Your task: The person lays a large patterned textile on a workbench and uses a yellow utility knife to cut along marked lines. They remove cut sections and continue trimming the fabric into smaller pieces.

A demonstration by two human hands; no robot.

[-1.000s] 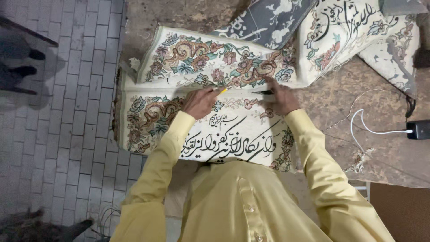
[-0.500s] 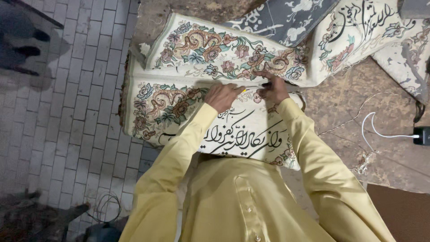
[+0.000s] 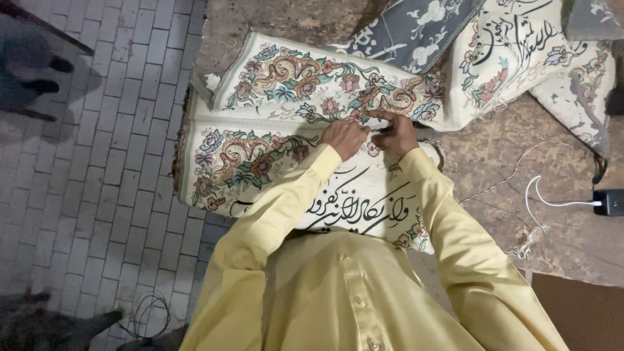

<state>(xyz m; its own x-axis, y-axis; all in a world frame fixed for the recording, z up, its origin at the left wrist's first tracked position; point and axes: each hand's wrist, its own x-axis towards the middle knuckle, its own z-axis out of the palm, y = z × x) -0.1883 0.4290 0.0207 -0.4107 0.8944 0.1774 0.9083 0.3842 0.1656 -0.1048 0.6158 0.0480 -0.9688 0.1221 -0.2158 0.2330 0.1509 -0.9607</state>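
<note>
The cream woven tapestry (image 3: 273, 149) lies flat across the bench (image 3: 559, 221), a mottled brown stone-like slab, and serves as the landmark here. Its cloth is dense and flat-woven, bordered with floral scrolls in rust, teal and pink, and its near panel carries large black calligraphy on a plain cream ground. A pale seam runs across its middle.

Both hands sit on that seam, touching the cloth, side by side and nearly meeting. The left hand (image 3: 344, 138) rests knuckles up with its grip narrow, fingers curled onto the fabric. The right hand (image 3: 395, 133) has its forefinger stretched along the seam and the other fingers bent; whether either hand pinches anything small I cannot tell. Yellow sleeves run back from both.

Beyond the tapestry's far edge lie two more pieces: a grey cloth (image 3: 409, 29) with pale floral figures, and a second cream panel (image 3: 520, 52), rumpled. To the tapestry's right, a white cable (image 3: 552, 201) loops into a small black box (image 3: 610, 201). Left of it is a grey brick floor (image 3: 97, 182).
</note>
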